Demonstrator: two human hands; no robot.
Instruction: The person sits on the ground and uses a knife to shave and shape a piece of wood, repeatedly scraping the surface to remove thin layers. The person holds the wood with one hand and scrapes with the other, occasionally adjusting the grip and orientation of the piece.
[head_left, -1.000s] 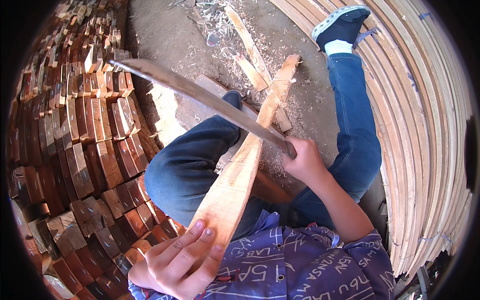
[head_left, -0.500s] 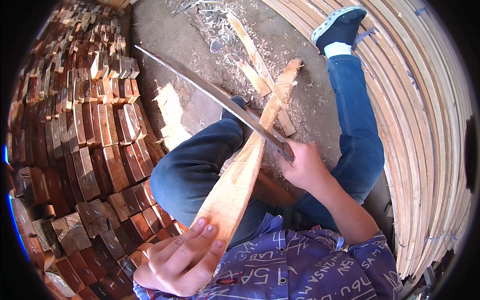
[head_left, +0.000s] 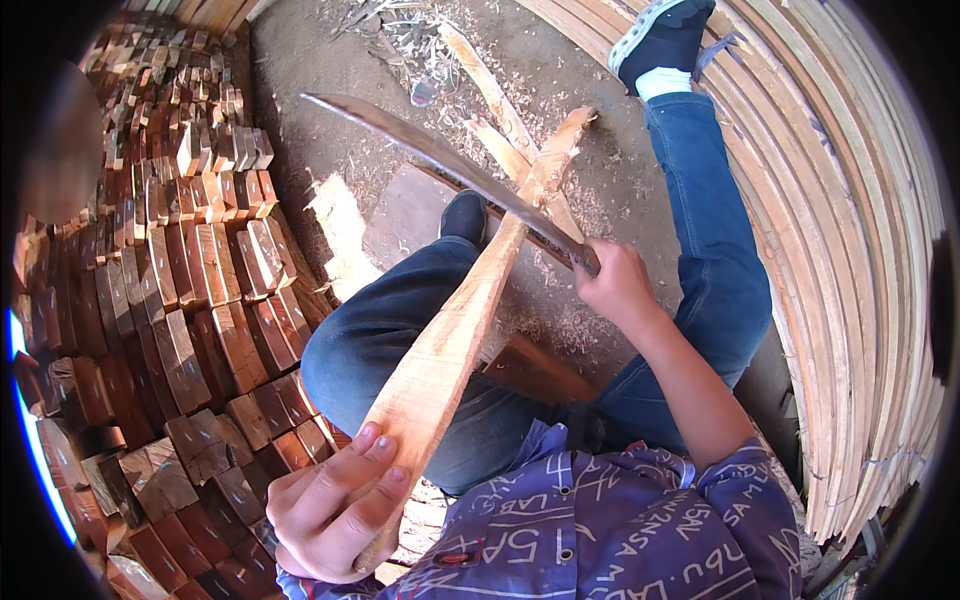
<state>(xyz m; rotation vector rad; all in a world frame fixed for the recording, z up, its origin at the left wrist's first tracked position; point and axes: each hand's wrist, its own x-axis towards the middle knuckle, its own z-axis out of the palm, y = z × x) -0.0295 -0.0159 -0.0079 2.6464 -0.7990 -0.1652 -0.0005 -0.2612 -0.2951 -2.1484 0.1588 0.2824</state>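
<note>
Slanting across the middle is a long, pale, roughly paddle-shaped piece of wood (head_left: 440, 350), wide at the near end and narrow at the far end. My left hand (head_left: 335, 510) is closed on the wide end, its fingers lying over the upper face and the thumb hidden. A long curved machete (head_left: 430, 165) lies crosswise over the narrow part, its tip pointing far left. My right hand (head_left: 612, 285) grips the machete at its near right end; the handle is mostly covered by the fingers. Whether the blade touches the wood cannot be made out.
Stacked reddish-brown wood blocks (head_left: 180, 350) fill the left side. Long pale planks (head_left: 830, 250) curve along the right. Wood strips (head_left: 490, 85) and shavings litter the ground ahead, near a flat board (head_left: 405, 210). My bent left leg (head_left: 385, 320) and stretched right leg (head_left: 705, 200) flank the wood.
The machete has shifted farther along the wood toward its narrow end, and my right hand has moved slightly away and right. My left hand and the wide end have moved a little left.
</note>
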